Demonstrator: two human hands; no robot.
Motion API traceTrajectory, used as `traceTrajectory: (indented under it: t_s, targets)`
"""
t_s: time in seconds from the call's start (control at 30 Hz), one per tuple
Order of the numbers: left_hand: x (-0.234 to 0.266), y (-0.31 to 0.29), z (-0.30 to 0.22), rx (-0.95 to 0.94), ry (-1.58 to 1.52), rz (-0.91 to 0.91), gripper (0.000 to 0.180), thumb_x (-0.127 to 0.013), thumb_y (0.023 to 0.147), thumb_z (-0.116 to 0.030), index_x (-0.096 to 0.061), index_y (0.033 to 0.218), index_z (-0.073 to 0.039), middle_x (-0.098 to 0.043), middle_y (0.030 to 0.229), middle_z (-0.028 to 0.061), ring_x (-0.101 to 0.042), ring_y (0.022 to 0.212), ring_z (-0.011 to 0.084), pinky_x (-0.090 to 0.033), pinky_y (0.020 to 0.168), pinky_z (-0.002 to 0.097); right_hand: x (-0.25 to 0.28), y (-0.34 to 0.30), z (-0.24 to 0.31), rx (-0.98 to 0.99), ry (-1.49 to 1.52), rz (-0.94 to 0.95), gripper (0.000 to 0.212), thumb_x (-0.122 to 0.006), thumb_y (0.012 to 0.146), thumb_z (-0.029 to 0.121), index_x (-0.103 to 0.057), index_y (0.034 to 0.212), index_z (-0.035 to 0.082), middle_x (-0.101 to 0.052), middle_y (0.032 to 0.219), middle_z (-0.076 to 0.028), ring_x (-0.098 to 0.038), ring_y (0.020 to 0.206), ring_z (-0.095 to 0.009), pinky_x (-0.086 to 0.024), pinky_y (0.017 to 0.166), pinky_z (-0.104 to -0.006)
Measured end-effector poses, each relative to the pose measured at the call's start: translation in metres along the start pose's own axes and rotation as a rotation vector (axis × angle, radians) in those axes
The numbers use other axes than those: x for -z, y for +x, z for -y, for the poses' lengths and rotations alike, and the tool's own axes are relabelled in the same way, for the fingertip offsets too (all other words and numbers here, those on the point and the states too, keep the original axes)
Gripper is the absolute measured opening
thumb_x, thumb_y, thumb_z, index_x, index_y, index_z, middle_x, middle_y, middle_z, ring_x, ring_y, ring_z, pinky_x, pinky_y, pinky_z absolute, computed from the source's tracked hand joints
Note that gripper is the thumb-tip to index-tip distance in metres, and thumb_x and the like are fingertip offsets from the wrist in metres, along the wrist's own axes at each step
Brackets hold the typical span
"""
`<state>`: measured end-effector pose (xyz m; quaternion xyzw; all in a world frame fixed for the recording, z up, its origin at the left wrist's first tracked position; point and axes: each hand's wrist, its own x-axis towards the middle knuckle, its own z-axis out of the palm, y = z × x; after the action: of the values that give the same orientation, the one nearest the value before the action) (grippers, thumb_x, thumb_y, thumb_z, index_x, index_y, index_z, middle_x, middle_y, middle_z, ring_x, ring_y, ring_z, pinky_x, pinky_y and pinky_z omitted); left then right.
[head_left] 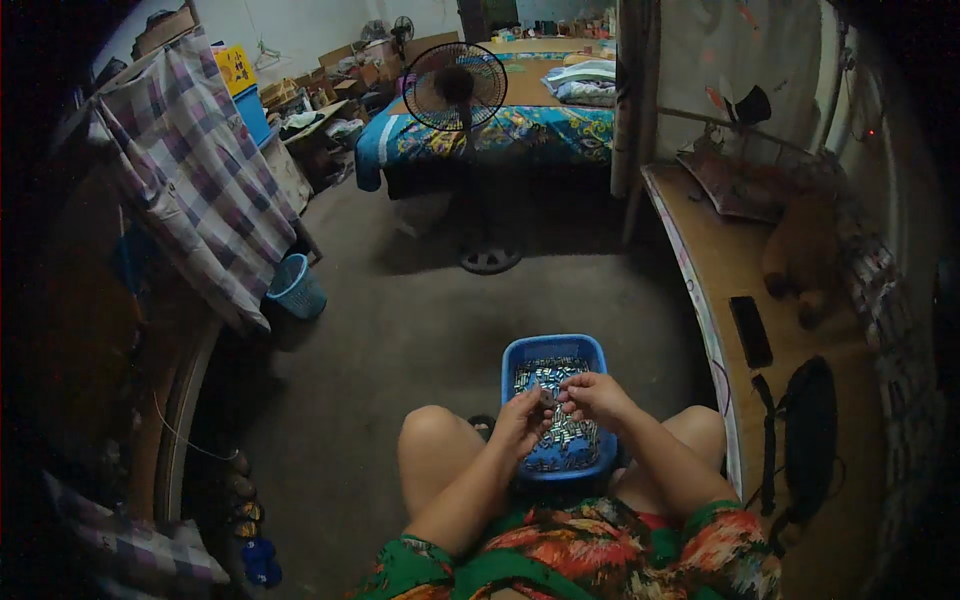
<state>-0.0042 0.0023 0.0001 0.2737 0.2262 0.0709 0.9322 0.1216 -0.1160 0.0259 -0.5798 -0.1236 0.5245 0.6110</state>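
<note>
Dark grey, a small roundish piece (pixel 547 398) sat at the fingertips of your left hand (pixel 520 418), thumb and fingers closed on it. Your right hand (pixel 595 397) was just to the right of the piece, its thumb and fingers drawn together; whether they touched it or gripped something of their own, I could not tell. The left hand was thus the nearer. The piece was too small to show a long axis. Both hands were above a blue rectangular plastic basin (pixel 555 341), its long axis running away from you, with many short shiny metal pieces (pixel 575 432) strewn inside. The basin stood between your knees (pixel 435 422). Farther out, a wooden-topped bench (pixel 730 260) ran along your right, and a black standing fan (pixel 455 85) stood ahead.
</note>
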Motion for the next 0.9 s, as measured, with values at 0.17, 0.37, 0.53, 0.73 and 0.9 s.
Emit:
traceTrajectory:
  t_s: [0.17,0.37,0.53,0.73,0.9]
  targets:
    - [0.002,-0.001,0.0,-0.001,-0.012,0.008,0.023,-0.052,0.083,-0.029,-0.05,0.088,-0.007,-0.053,0.074,0.0049,-0.051,0.061,0.0116,-0.044,0.05,0.02,-0.005,-0.006,0.007,0.026,-0.033,0.021,0.019,-0.052,0.083,0.015,-0.051,0.094,0.0,-0.057,0.077,-0.006,-0.054,0.058,-0.01,-0.045,0.048,-0.0211]
    - [-0.004,-0.004,-0.001,0.016,0.016,-0.038,0.023,-0.052,0.083,-0.03,-0.05,0.088,-0.007,-0.053,0.075,0.0044,-0.051,0.062,0.0117,-0.044,0.051,0.0208,-0.001,-0.003,0.002,0.016,0.03,0.036,0.019,-0.056,0.079,0.01,-0.054,0.097,0.002,-0.055,0.072,-0.002,-0.051,0.059,-0.008,-0.044,0.052,-0.0201]
    - [-0.003,-0.004,0.001,0.022,0.003,-0.037,0.019,-0.053,0.083,-0.027,-0.05,0.087,-0.008,-0.053,0.074,0.0042,-0.05,0.061,0.0117,-0.043,0.051,0.0211,-0.007,-0.007,0.004,0.131,-0.137,-0.004,0.013,-0.057,0.078,0.009,-0.057,0.09,0.003,-0.055,0.07,-0.001,-0.053,0.061,-0.008,-0.045,0.055,-0.0206]
    - [-0.002,-0.001,0.006,0.056,0.031,-0.025,0.021,-0.054,0.082,-0.028,-0.052,0.086,-0.008,-0.054,0.074,0.0035,-0.05,0.059,0.0116,-0.043,0.049,0.0213,-0.008,-0.003,-0.005,0.343,-0.375,-0.034,0.012,-0.062,0.075,0.01,-0.056,0.082,0.002,-0.059,0.073,-0.005,-0.056,0.066,-0.011,-0.046,0.06,-0.0232]
    - [-0.003,0.0,0.005,0.051,-0.009,0.037,0.021,-0.053,0.083,-0.028,-0.053,0.084,-0.007,-0.054,0.071,0.0024,-0.051,0.059,0.0109,-0.042,0.048,0.0203,-0.011,-0.002,-0.004,0.345,-0.356,-0.039,0.014,-0.064,0.073,0.01,-0.056,0.081,0.001,-0.06,0.077,-0.007,-0.058,0.073,-0.014,-0.047,0.066,-0.0255]
